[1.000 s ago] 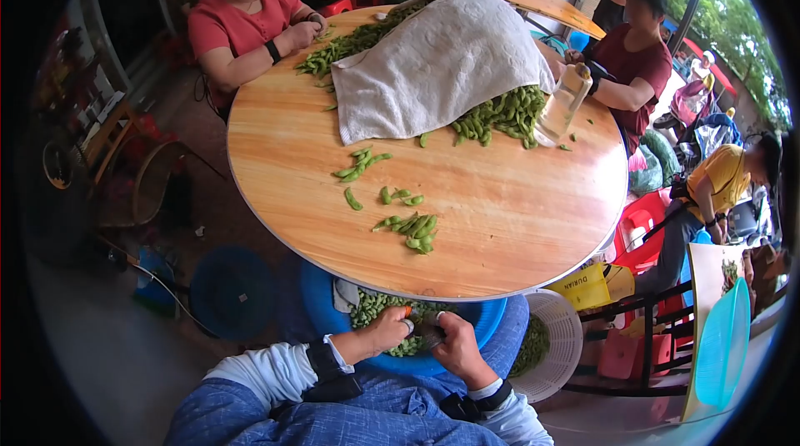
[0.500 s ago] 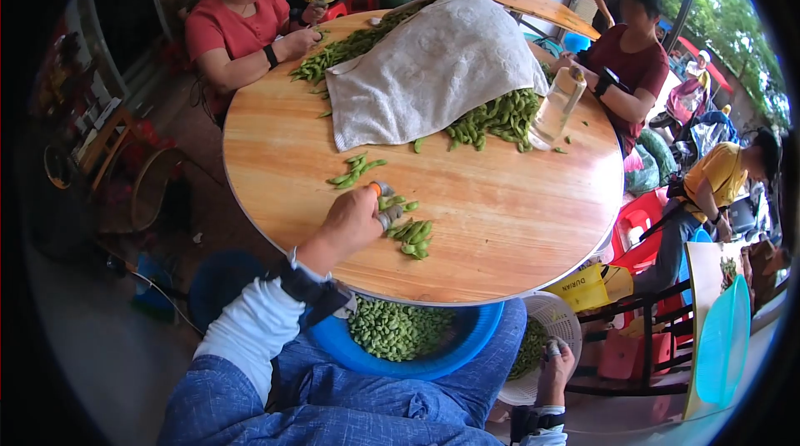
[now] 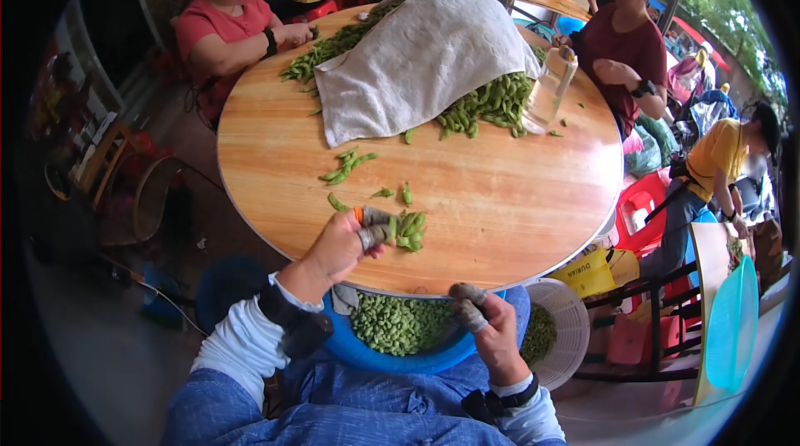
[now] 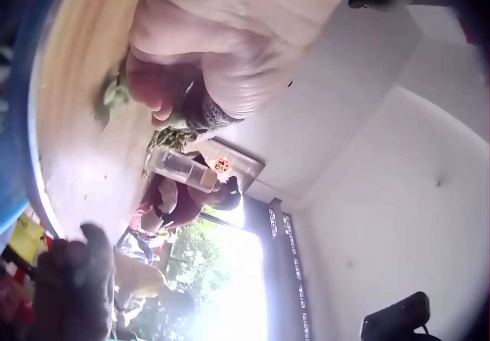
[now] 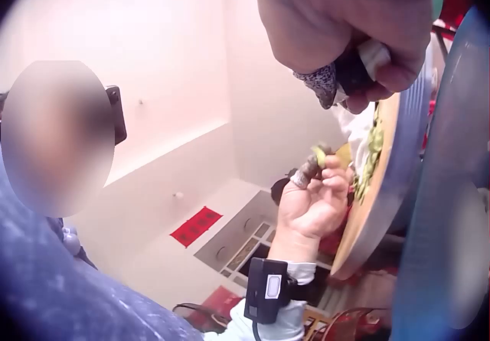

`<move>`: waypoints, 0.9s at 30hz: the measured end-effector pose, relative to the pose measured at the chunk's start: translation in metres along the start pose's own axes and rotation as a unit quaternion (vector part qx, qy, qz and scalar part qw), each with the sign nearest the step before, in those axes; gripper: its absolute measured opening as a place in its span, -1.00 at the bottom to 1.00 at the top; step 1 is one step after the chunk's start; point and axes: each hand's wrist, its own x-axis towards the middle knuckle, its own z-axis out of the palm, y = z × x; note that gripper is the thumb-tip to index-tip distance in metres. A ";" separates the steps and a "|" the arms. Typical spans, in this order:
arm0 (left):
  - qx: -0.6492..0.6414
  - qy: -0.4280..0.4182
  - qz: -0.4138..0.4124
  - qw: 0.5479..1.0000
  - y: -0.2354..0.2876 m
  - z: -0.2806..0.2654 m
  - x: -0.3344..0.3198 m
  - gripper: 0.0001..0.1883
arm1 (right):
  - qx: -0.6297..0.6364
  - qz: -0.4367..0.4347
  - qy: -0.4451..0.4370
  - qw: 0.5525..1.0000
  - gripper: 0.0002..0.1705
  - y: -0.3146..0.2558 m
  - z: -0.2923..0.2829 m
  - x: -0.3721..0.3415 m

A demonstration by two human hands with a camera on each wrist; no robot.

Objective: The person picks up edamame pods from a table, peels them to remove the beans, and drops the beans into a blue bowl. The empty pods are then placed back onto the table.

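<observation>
The left hand (image 3: pixel 336 248) pinches one pod (image 5: pixel 320 156) between thumb and finger, over the counter (image 3: pixel 508 212) and beside a small pile (image 3: pixel 411 233). The right hand (image 3: pixel 494 336) is by the right side of the tub (image 3: pixel 340 339), fingers bent; I cannot tell whether they hold anything.

The pod could slip, since the grey finger covers (image 3: pixel 377 235) look thick and probably dull the touch. A sweep of the left wrist could push the pile off the near edge, and anything dropped wide of the tub would likely end up on the lap or floor.

Counted: two hands, one tub, one white basket (image 3: pixel 573 354), one cloth (image 3: pixel 433 62), one bottle (image 3: pixel 552 87). One pod is pinched; three lie singly (image 3: pixel 407 193) near the left hand. The pile is partly covered by the hand, and a farther group (image 3: pixel 350 165) overlaps, so neither count is certain. The heap (image 3: pixel 492 104) under the cloth and the beans (image 3: pixel 400 325) in the tub are too many to count.
</observation>
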 end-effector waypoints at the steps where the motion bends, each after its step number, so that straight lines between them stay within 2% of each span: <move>1: -0.034 -0.021 -0.015 0.999 -0.002 0.010 -0.010 -0.86 | 0.011 0.008 -0.017 1.000 -0.71 -0.004 0.008 0.004; 3: -0.104 -0.061 -0.044 0.992 -0.008 0.028 -0.026 -0.84 | 0.030 0.024 -0.052 0.998 -0.68 -0.012 0.020 0.011; 7: -0.059 -0.098 -0.061 0.992 -0.024 0.042 -0.038 -0.84 | 0.121 0.057 -0.110 0.985 -0.74 -0.013 0.026 0.010; 11: -0.035 -0.084 -0.037 0.995 -0.035 0.051 -0.043 -0.85 | 0.126 0.087 -0.084 0.985 -0.78 -0.009 0.020 0.004; 16: 0.002 -0.061 0.045 0.997 -0.040 0.062 -0.048 -0.85 | 0.125 0.078 -0.092 0.985 -0.80 -0.007 0.016 0.004; 22: -0.044 -0.078 -0.012 0.996 -0.046 0.054 -0.048 -0.81 | 0.154 0.060 -0.099 0.981 -0.80 -0.007 0.019 0.004; 26: -0.038 -0.076 0.002 0.996 -0.043 0.061 -0.048 -0.80 | 0.149 0.046 -0.084 0.984 -0.80 -0.004 0.022 0.004; 27: -0.035 -0.077 0.014 0.996 -0.043 0.063 -0.048 -0.80 | 0.129 0.009 -0.092 0.987 -0.80 0.001 0.022 0.005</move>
